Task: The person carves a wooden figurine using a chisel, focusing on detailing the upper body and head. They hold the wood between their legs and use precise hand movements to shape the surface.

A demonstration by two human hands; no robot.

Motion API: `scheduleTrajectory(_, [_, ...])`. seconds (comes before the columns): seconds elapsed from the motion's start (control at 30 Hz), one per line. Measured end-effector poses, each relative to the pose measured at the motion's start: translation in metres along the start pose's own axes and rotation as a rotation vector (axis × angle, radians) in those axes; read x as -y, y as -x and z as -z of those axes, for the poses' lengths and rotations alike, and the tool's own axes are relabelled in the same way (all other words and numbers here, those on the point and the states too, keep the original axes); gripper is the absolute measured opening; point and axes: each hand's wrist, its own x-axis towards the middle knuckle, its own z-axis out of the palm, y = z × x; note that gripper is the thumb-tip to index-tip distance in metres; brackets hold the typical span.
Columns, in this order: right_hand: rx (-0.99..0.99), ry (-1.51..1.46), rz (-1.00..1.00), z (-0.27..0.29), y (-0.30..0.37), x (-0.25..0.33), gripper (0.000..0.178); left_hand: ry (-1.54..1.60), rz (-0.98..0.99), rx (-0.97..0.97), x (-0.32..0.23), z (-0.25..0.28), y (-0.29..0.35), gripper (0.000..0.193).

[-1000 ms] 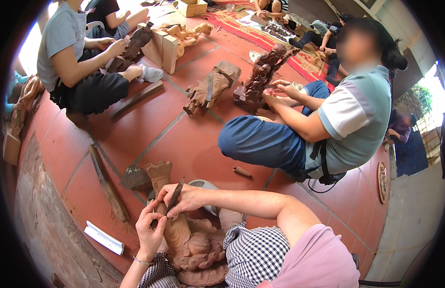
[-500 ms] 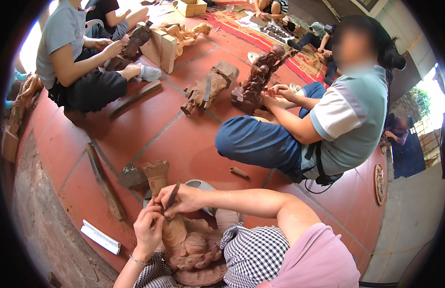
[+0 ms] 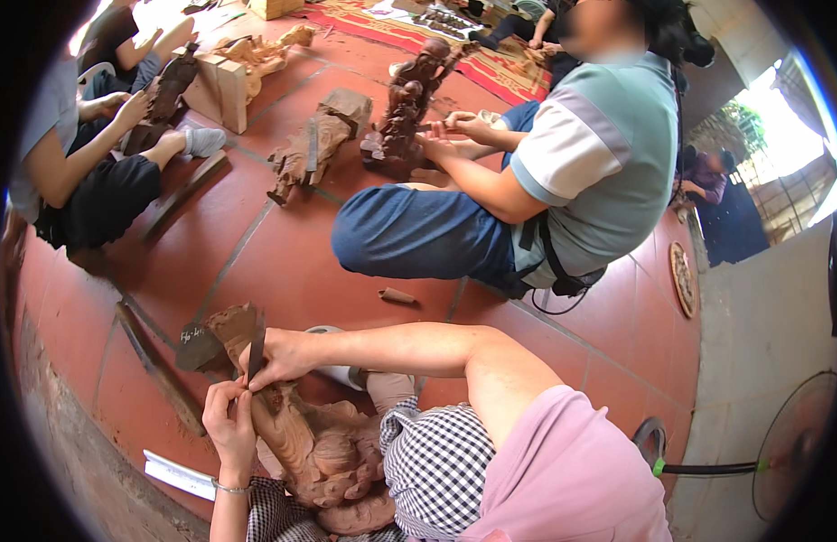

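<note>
A brown wooden carving [image 3: 335, 454] with rounded, carved forms leans in my lap, its narrower end pointing away from me. Between the fingers of my right hand [image 3: 285, 354], a narrow dark strip [image 3: 257, 339] stands nearly upright; whether it is sandpaper or a thin blade I cannot tell. My left hand [image 3: 229, 420] is closed in a pinch against the carving, close to the strip's lower end, and what its fingertips grip is hidden. Both hands meet at the carving's narrow part. Beyond it lies a dark block [image 3: 201, 350] with pale markings.
A wooden mallet-like stick [image 3: 161, 370] and a folded white paper [image 3: 179, 474] lie on the red tiles at left. A person [image 3: 590, 163] sits ahead beside a dark carving [image 3: 405, 113]. Another carving [image 3: 314, 144] lies nearby. A fan [image 3: 798, 447] stands at right.
My view has turned rightward, so the surroundings shift left and the fan shows. The dark strip has gone from slanted to nearly upright in my right hand. Both hands stay at the carving.
</note>
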Motion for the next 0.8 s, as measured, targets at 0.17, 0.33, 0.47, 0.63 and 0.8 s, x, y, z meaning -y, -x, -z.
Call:
scheduleTrajectory(0.17, [-0.061,0.111,0.177,-0.012,0.018,-0.001,0.025,-0.052,-0.217,0.015,-0.009,-0.006,0.019,0.008])
scheduleTrajectory(0.33, [0.029,-0.087,-0.086,0.005,-0.002,-0.011,0.018,-0.006,-0.009,0.021,-0.01,-0.005,-0.005,0.006])
scheduleTrajectory(0.47, [0.007,0.313,0.239,-0.012,0.007,0.01,0.022,-0.068,-0.13,0.013,-0.006,-0.001,0.018,0.005])
scheduleTrajectory(0.63, [0.051,0.154,-0.085,0.005,-0.008,0.008,0.026,0.036,0.068,0.044,0.0,-0.002,0.004,0.006])
scheduleTrajectory(0.8, [-0.083,0.166,0.069,-0.009,0.002,0.016,0.019,0.064,0.061,0.032,0.007,0.001,0.006,0.007])
